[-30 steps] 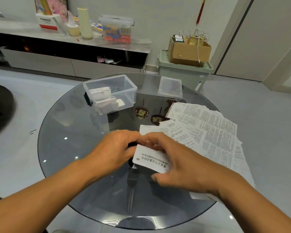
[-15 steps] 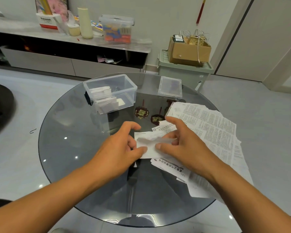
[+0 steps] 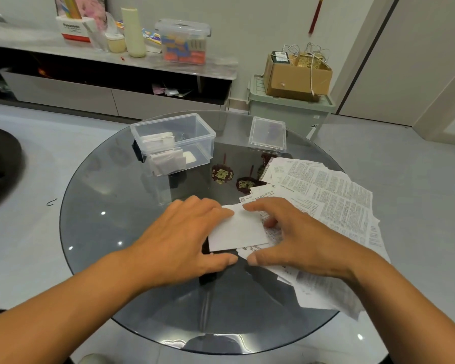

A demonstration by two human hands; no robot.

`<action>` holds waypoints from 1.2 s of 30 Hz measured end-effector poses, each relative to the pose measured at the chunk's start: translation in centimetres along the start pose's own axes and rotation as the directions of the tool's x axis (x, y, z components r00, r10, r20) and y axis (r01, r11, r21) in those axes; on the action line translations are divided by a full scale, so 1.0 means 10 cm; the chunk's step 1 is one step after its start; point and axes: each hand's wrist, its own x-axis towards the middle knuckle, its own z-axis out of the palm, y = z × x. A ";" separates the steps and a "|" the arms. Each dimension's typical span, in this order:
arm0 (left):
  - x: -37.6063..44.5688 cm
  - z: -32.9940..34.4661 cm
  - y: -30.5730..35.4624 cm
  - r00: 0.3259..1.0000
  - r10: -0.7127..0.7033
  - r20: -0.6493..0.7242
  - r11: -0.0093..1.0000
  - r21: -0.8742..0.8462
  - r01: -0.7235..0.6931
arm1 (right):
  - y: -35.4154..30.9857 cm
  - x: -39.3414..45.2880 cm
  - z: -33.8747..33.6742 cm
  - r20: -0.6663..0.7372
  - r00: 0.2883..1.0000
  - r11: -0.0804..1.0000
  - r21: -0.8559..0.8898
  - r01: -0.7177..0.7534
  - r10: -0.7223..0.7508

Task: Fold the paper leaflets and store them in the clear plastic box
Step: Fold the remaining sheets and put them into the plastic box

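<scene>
1. Two hands press flat on one folded leaflet (image 3: 237, 229) at the table's centre: left hand (image 3: 184, 237) at nine o'clock of it, right hand (image 3: 297, 240) at three, fingers straight, gripping nothing.
2. Loose leaflets (image 3: 334, 203) fan out across the glass table (image 3: 111, 206) toward three o'clock.
3. Far side, eleven o'clock: clear plastic box (image 3: 192, 132), folded leaflets inside; its lid (image 3: 268, 135) lies at one o'clock.

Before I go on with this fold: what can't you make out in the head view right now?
- Folded leaflet: its left edge lies under the left hand.
- Clear plastic box: count of folded leaflets inside, packed too close to tell.
- Loose leaflets: print too small to read, and the right hand covers the near ones.
</scene>
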 end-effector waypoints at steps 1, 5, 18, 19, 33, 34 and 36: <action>0.01 0.00 0.00 1.000 0.001 -0.004 1.000 -0.001 -0.001 | -0.01 -0.01 0.01 0.008 1.000 0.999 -0.033 0.025 -0.024; 0.07 -0.02 0.00 0.996 0.079 -0.035 0.996 0.053 -0.077 | -0.04 0.01 0.08 -0.094 0.991 0.993 -0.084 0.084 -0.091; 0.10 0.04 -0.03 0.994 0.053 -0.095 0.998 0.044 -0.049 | -0.05 0.08 0.22 -0.280 0.960 0.999 0.045 0.024 -0.011; 0.09 0.02 -0.04 0.991 0.070 -0.113 0.997 0.043 -0.065 | -0.06 0.08 0.22 -0.251 0.968 0.999 0.039 0.032 -0.022; 0.08 -0.05 -0.13 0.983 -0.180 -0.041 0.852 -0.506 0.135 | -0.10 0.22 0.31 -0.403 0.907 0.972 0.234 -0.028 0.123; 0.07 -0.03 -0.12 0.983 -0.174 -0.053 0.870 -0.475 0.128 | -0.11 0.23 0.34 -0.412 0.902 0.982 0.179 -0.061 0.131; 0.06 0.01 -0.13 0.988 -0.119 -0.098 0.933 -0.351 0.078 | -0.17 0.24 0.38 -0.417 0.898 0.990 0.040 -0.138 0.142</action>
